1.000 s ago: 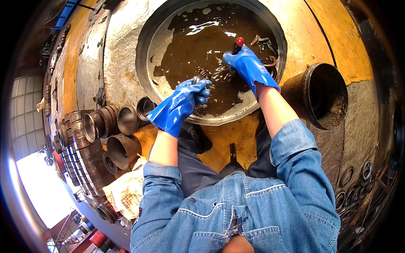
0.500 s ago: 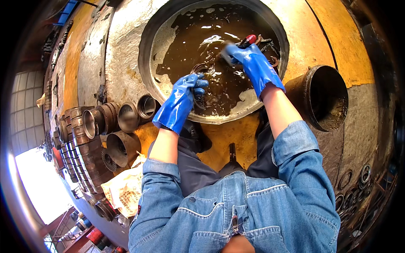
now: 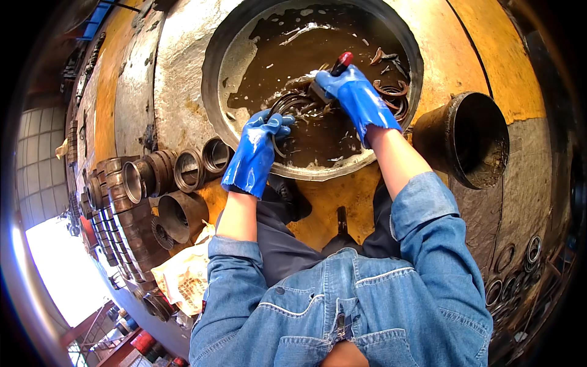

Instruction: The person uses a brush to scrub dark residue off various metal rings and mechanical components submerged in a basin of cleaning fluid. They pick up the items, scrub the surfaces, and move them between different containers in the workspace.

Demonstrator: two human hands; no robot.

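Note:
A wide round basin (image 3: pixel 214 92) of murky brown liquid lies in front of me. My left hand (image 3: pixel 260 137), in a blue rubber glove, is closed on a bundle of thin dark metal rings (image 3: pixel 293 100) at the near left of the basin. My right hand (image 3: pixel 354 95), gloved the same way, grips a brush with a red handle end (image 3: pixel 344 60). The brush head is pressed to the right side of the rings, partly hidden by the glove, and the liquid there is splashing. More curved metal rings (image 3: pixel 394 92) rest in the basin's right side.
A large dark metal cylinder (image 3: pixel 455 140) lies open-ended right of the basin. Several greasy metal sleeves (image 3: pixel 174 168) crowd the left, beside a crumpled printed bag (image 3: pixel 186 272). Metal rings (image 3: pixel 504 281) lie at the lower right. Worn yellow-and-grey boards (image 3: pixel 183 79) surround the basin.
My right hand has moved slightly left and down, bringing the brush onto the rings. The ring bundle is raised and fanned out more, and my left hand has shifted slightly left.

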